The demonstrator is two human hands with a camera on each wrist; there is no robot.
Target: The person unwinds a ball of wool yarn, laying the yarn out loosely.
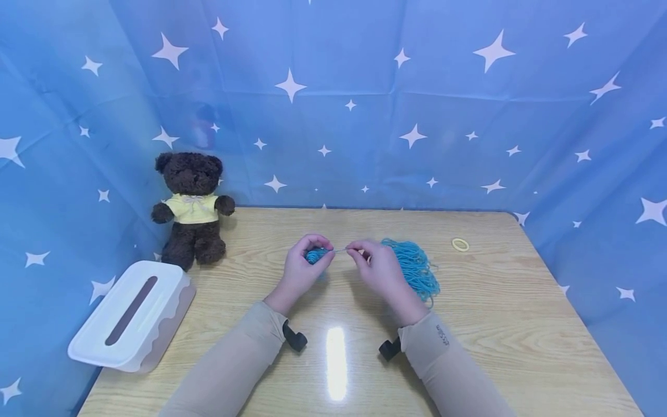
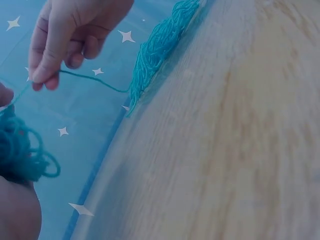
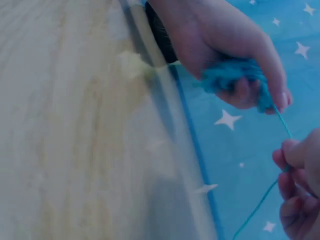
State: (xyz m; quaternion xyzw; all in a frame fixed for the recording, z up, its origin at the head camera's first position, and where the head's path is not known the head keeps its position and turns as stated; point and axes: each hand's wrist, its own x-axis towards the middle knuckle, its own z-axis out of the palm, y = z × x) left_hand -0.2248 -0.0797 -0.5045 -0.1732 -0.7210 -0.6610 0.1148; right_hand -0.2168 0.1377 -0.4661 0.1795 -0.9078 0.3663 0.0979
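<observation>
My left hand [image 1: 304,267] grips a small wound bundle of turquoise yarn [image 1: 315,255], its fingers curled round it; loose loops of the bundle [image 2: 22,150] stick out in the left wrist view. My right hand [image 1: 381,267] pinches a single yarn strand [image 1: 340,250] between thumb and fingertips, a short way from the bundle. The strand runs taut between both hands. From the right fingertips it trails on to a loose skein of the same yarn [image 1: 417,269], which lies on the table right behind the right hand. In the right wrist view the bundle [image 3: 232,75] shows inside the left hand.
A brown teddy bear [image 1: 193,208] in a yellow shirt sits at the table's back left. In front of it stands a white tissue box [image 1: 130,313] with a slotted lid. A pale yellow ring [image 1: 460,245] lies right of the skein on the wooden table [image 1: 521,324].
</observation>
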